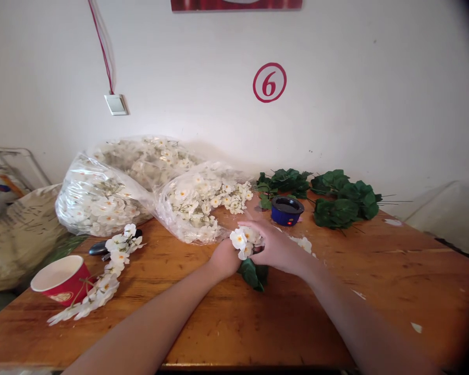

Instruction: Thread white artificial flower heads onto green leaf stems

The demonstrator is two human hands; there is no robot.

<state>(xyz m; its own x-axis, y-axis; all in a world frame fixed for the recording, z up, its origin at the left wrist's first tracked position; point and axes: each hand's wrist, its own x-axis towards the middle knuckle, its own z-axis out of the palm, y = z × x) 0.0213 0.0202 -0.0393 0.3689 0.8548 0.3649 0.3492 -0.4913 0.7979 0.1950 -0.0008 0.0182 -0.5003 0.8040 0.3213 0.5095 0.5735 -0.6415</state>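
Between my hands, in the middle of the wooden table, is a small cluster of white artificial flowers [239, 240] with yellow-orange centres. Dark green leaves [251, 274] hang just below the blossoms. My left hand [225, 258] is closed at the left side of the cluster, its fingertips hidden behind the flowers. From the right, my right hand [275, 246] curves its fingers and thumb around the blossoms. Beyond it stands a blue pot [286, 210] with dark contents and a lit red light. More white petals [304, 244] lie partly behind my right wrist.
Clear plastic bags [101, 200] of white flowers fill the back left. A red paper cup [64, 281] stands at the left with a white flower spray [105, 284] leaning by it. Green leaf bunches [342, 200] lie at the back right. Loose petals [416, 327] dot the table.
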